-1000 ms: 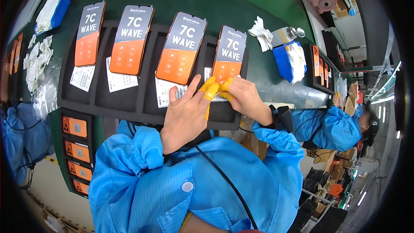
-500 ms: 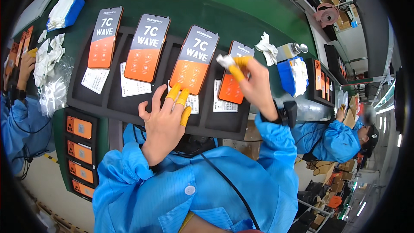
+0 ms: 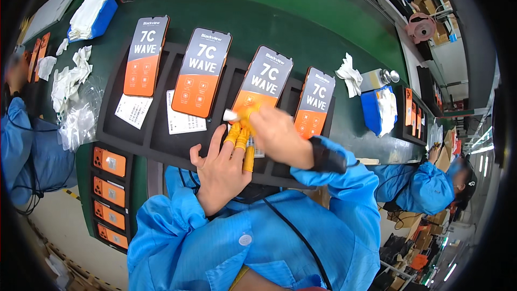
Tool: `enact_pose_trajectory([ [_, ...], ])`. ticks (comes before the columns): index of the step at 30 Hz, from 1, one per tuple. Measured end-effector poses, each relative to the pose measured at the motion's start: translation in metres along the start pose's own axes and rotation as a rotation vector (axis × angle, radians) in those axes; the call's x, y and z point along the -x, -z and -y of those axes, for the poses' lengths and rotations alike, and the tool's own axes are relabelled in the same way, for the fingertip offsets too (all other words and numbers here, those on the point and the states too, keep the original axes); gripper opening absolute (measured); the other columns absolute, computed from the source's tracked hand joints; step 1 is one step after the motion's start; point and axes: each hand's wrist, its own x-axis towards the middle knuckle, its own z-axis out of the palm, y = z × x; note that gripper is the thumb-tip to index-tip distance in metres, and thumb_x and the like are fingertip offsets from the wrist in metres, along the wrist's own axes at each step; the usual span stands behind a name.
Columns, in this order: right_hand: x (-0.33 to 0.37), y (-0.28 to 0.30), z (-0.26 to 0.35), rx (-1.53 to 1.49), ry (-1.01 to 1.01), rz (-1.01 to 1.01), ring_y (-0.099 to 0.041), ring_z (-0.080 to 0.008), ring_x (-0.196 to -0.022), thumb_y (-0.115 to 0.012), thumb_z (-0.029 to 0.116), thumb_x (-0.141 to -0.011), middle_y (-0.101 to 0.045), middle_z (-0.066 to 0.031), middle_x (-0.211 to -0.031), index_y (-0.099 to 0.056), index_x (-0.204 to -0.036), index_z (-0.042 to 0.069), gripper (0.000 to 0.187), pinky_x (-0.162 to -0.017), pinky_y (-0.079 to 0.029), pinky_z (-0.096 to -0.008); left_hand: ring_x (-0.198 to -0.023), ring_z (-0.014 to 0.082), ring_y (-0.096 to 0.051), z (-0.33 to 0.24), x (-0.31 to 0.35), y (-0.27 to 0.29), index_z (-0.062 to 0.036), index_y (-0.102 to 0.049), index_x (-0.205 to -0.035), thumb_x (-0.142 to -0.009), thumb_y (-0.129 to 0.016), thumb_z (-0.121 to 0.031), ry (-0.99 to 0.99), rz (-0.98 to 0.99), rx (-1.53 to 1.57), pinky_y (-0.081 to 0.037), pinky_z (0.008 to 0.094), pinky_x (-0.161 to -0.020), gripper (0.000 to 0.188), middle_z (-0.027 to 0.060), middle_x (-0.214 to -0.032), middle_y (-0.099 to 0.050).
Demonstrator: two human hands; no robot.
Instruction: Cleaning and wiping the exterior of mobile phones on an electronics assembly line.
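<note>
Four-slot trays aside, a black foam tray [image 3: 116, 125] lies before me with several phones, their screens under grey-and-orange film. At the third phone [image 3: 266, 78], counting from the left, both my hands meet. My left hand [image 3: 219, 175] has its fingers stretched out, the tips in yellow finger cots at that phone's lower edge. Pinched in my right hand [image 3: 277, 134], also in yellow finger cots, is a small white wipe [image 3: 230, 115] over the phone's lower left corner. My right hand is blurred and hides the lower part of this phone. The rightmost phone [image 3: 313, 102] lies beside that hand.
Blue boxes of white wipes stand at left [image 3: 102, 19] and right [image 3: 371, 110]. Near the right box are a crumpled wipe [image 3: 350, 75] and a dispenser bottle [image 3: 374, 80]. Crumpled wipes and clear plastic [image 3: 81, 124] lie left. A lower tray [image 3: 110, 191] holds orange phones. Co-workers sit either side.
My right hand has moved left and down with the wipe, from over the rightmost phone to the third phone's lower end. My left hand stays at that phone's lower edge. The view has shifted slightly.
</note>
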Motion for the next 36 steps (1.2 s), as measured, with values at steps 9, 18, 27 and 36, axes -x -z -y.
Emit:
enact_pose_trajectory([
  [9,-0.029,0.015,-0.044,0.161,-0.244,-0.248,-0.059,-0.0365,-0.079,-0.061,-0.002,-0.074,-0.057,-0.0186,-0.084,-0.057,-0.095,-0.002,0.021,-0.066,-0.048,-0.0434,-0.119,0.0219,-0.048,-0.001,-0.002,0.001,-0.0078,-0.063,-0.075,-0.071,-0.069,-0.017,-0.028,-0.024,0.025,-0.020,0.0476,-0.083,0.012,0.0060,-0.090,-0.058],
  [18,-0.035,0.020,-0.054,0.153,-0.122,-0.299,-0.056,-0.0357,-0.078,-0.060,-0.005,-0.068,-0.054,-0.0166,-0.082,-0.055,-0.095,0.000,0.028,-0.068,-0.048,-0.0427,-0.119,0.0218,-0.048,-0.001,0.000,0.002,-0.0065,-0.063,-0.075,-0.071,-0.070,-0.018,-0.029,-0.039,-0.001,-0.019,0.0470,-0.084,0.014,0.0076,-0.093,-0.059],
  [27,0.006,0.003,0.001,0.061,-0.090,-0.032,-0.056,-0.0324,-0.076,-0.061,-0.003,-0.064,-0.052,-0.0147,-0.080,-0.053,-0.092,0.003,0.030,-0.064,-0.047,-0.0420,-0.117,0.0211,-0.049,-0.001,-0.003,0.001,-0.0050,-0.065,-0.080,-0.071,-0.069,-0.020,-0.039,-0.026,0.004,-0.019,0.0471,-0.085,0.018,0.0082,-0.093,-0.060],
  [36,-0.078,0.022,-0.061,0.178,-0.176,-0.317,-0.054,-0.0366,-0.079,-0.056,-0.005,-0.074,-0.052,-0.0164,-0.084,-0.051,-0.095,0.002,0.023,-0.067,-0.047,-0.0440,-0.115,0.0218,-0.050,0.000,-0.001,0.001,-0.0053,-0.065,-0.079,-0.069,-0.069,-0.021,-0.048,-0.023,-0.004,-0.018,0.0476,-0.087,0.019,0.0077,-0.092,-0.060],
])
